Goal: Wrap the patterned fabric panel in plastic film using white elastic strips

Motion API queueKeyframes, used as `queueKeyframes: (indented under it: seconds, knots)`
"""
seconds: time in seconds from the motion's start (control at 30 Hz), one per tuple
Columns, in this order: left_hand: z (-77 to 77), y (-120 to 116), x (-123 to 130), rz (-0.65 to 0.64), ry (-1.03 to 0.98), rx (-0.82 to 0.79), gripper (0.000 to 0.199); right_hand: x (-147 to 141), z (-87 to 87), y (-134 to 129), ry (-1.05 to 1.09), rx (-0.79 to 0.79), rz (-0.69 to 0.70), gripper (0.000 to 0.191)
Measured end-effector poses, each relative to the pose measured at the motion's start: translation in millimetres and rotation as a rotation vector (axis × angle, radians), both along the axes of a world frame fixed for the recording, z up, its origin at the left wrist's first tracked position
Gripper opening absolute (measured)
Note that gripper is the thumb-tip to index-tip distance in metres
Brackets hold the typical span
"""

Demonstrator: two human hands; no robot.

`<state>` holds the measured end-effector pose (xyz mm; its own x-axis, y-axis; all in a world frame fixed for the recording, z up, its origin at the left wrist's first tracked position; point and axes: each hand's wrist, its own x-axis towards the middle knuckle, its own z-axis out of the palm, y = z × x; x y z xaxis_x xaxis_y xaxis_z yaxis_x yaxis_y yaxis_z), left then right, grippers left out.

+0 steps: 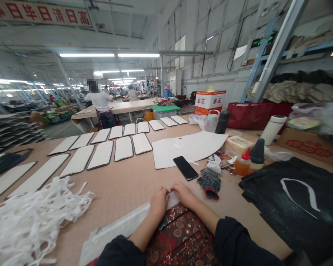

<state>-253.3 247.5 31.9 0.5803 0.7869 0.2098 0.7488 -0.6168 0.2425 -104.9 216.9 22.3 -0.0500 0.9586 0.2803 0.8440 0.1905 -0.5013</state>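
Note:
My left hand (159, 201) and my right hand (184, 193) meet at the near edge of the table, fingers curled and fingertips close together. What they pinch is too small to make out. A pale, whitish sheet (172, 199) shows just below them, between my wrists. Under my forearms is dark brown patterned cloth (180, 232) with leaves and flowers. A translucent plastic sheet (116, 225) lies along the table edge to the left. Just beyond my hands lie a black phone (185, 168) and a grey knitted glove (210, 181) with a red-edged cuff.
White panels with dark edges (100, 154) lie in rows across the table (122, 188). Tangled white strips (36, 218) heap at left. A large white sheet (188, 146), a glue bottle (242, 164) and black cloth (296, 199) lie to the right. A person (101, 101) stands further back.

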Motion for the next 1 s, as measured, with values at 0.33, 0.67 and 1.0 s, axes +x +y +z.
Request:
queueKeyframes:
  seconds: [0.33, 0.67, 1.0]
  knots:
    - [9.2, -9.9, -22.0, -0.272, 0.314, 0.254, 0.021, -7.0, 15.3, -21.2, -0.334, -0.007, 0.129, 0.025]
    - [18.4, -12.7, -116.7, -0.250, 0.357, 0.181, 0.024, -12.5, 33.6, -32.3, -0.388, -0.087, 0.177, 0.028]
    - [20.9, -26.3, -237.6, -0.137, 0.389, 0.142, 0.025, -14.8, 31.4, -31.5, -0.358, -0.143, 0.189, 0.031]
